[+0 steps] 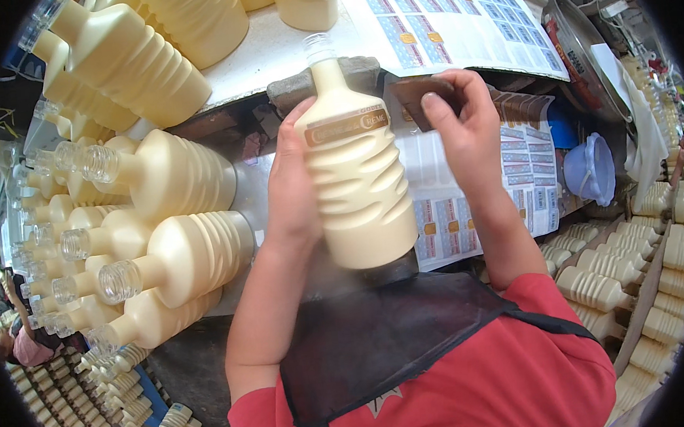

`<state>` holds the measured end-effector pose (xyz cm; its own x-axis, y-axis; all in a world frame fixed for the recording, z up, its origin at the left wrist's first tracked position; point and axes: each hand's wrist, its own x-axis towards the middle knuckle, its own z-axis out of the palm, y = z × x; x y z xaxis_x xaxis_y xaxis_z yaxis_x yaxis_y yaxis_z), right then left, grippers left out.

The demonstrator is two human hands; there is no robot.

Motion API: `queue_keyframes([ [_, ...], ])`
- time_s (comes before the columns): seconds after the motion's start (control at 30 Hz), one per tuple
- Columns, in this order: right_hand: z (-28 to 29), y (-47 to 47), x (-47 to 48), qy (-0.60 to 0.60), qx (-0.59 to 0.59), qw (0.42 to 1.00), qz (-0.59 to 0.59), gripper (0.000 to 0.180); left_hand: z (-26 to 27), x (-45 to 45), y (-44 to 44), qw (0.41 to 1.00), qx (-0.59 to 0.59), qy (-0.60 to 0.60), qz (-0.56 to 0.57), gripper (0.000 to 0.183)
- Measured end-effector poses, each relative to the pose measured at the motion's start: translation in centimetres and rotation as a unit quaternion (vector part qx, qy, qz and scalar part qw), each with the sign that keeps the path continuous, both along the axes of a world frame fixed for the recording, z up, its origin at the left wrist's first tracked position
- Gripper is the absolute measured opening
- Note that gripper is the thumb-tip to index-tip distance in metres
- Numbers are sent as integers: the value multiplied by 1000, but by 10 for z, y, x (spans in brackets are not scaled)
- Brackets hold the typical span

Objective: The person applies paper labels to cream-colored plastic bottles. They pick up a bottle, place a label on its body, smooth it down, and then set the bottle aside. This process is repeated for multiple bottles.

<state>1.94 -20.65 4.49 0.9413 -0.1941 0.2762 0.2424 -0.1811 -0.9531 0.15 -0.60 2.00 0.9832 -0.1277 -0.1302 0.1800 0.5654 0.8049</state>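
A cream-coloured bottle (pixel 363 182) with a rippled body and a clear threaded neck lies tilted in front of me, its neck pointing away. My left hand (pixel 295 175) grips its left side. Across its shoulder runs a brown and gold band (pixel 345 127) bearing writing. Behind the neck is a grey padded block (pixel 292 92); a dark support (pixel 391 272) shows under the base. To the right of the bottle, apart from it, my right hand (pixel 469 115) pinches a thin brown flat piece (pixel 420 98) between thumb and fingers. Its material is unclear.
Similar bottles (pixel 202 250) are stacked on their sides at left, with larger upright ones (pixel 198 21) at the back left. Printed sticker sheets (pixel 448 24) cover the far right worktop; another sheet (pixel 447 227) hangs lower. A lilac bucket (pixel 589 169) and rows of bottles (pixel 596 282) are at right.
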Motion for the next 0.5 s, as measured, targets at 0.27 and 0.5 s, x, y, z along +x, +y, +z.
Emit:
queue_keyframes([
  [0.27,24,29,-22,-363,-365,853,82,30,17,-7,-3,998,-58,31,-4,80],
  [0.5,37,65,-36,-345,-469,803,130,27,12,-10,-2,985,-173,14,-26,76],
])
